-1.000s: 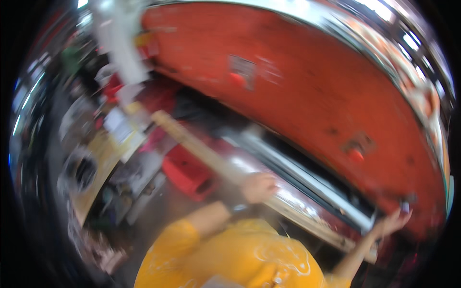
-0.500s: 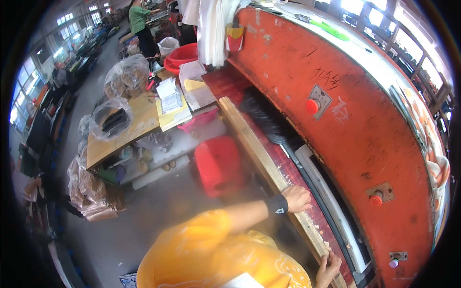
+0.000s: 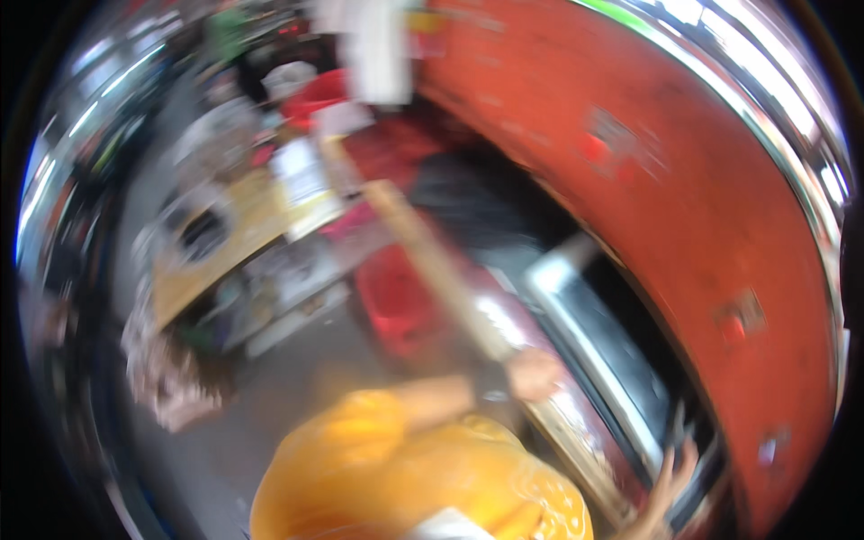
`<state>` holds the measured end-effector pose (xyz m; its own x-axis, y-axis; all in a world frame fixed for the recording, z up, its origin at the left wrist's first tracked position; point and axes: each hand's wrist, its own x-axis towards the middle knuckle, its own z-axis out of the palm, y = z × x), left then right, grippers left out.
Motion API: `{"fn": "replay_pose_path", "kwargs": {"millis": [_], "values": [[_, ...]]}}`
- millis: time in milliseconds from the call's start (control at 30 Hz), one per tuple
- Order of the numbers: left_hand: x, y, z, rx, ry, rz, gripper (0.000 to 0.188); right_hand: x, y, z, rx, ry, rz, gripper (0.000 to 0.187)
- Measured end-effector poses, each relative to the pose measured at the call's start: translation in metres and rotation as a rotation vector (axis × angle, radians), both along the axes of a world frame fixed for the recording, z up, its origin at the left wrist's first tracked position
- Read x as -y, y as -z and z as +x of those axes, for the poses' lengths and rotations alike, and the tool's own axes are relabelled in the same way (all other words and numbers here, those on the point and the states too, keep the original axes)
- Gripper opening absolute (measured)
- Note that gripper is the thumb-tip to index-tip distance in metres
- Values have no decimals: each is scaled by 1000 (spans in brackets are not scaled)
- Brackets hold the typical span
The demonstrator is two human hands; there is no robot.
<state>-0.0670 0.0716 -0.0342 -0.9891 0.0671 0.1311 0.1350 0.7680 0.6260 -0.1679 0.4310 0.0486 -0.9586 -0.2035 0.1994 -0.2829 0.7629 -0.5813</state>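
Motion blur smears much of the view. My left hand (image 3: 533,374), a dark band at its wrist, rests at the long wooden beam (image 3: 441,279); its fingers are too smeared to read. Farther right and nearer, my right hand (image 3: 673,477) reaches over the dark opening of the orange-red machine (image 3: 558,99), fingers apart. Close to its fingertips are a pale-edged frame (image 3: 598,360) in the opening and a thin greyish shape (image 3: 681,421) I cannot make out. Whether the fingertips touch either is unclear. A dark red surface (image 3: 576,405) runs between beam and opening.
Left of the beam stands a wooden table (image 3: 256,202) with papers (image 3: 301,171) and plastic bags (image 3: 216,139). A red plastic container (image 3: 396,297) is under the beam's far side. A person in green (image 3: 229,36) is far off. Buttons (image 3: 742,319) dot the machine front.
My right hand has left the beam's near end and moved right to the opening, its fingers spreading. The pale frame shows wider in the opening. My left hand stays at the beam. The view has shifted.
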Motion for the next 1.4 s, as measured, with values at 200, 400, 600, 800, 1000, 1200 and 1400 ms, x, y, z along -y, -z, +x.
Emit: {"fn": "replay_pose_path", "kwargs": {"millis": [200,400,600,800,1000,1200,1400], "values": [[12,-14,43,52,161,-75,34,43,11,-16,-134,69,258,76],[5,-23,87,184,174,27,30,13,-4,20,126,38,42,74],[5,-12,103,226,214,-25,33,-50,4,34,69,71,20,71],[5,-11,90,192,240,17,32,-52,13,16,-37,133,271,67],[3,-15,71,87,222,71,28,-59,16,-12,-34,92,262,67],[6,-15,12,-7,240,-6,26,-65,8,-66,-550,501,-286,66],[15,-9,-41,-105,193,34,29,-16,-57,-157,-1027,521,-291,77]]}}
